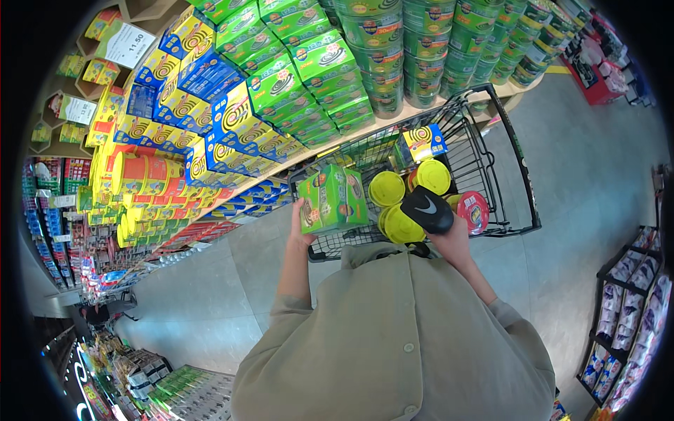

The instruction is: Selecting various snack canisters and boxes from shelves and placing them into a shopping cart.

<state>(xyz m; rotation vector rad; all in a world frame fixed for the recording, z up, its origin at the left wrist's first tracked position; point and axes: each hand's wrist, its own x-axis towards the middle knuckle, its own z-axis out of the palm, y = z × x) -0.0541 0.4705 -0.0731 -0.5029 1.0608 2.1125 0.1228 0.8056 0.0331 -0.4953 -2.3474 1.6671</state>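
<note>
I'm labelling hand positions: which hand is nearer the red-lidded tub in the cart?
The right hand: close beside the red-lidded tub, holding a black handheld device. The left hand is farther off to the left, holding a green box.

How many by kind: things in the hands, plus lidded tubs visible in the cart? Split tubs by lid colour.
Green box, in left hand: 1
Black handheld device, in right hand: 1
Pinkish-red-lidded tub: 1
Yellow-lidded tubs: at least 3, overlapping
Total: at least 6
</note>
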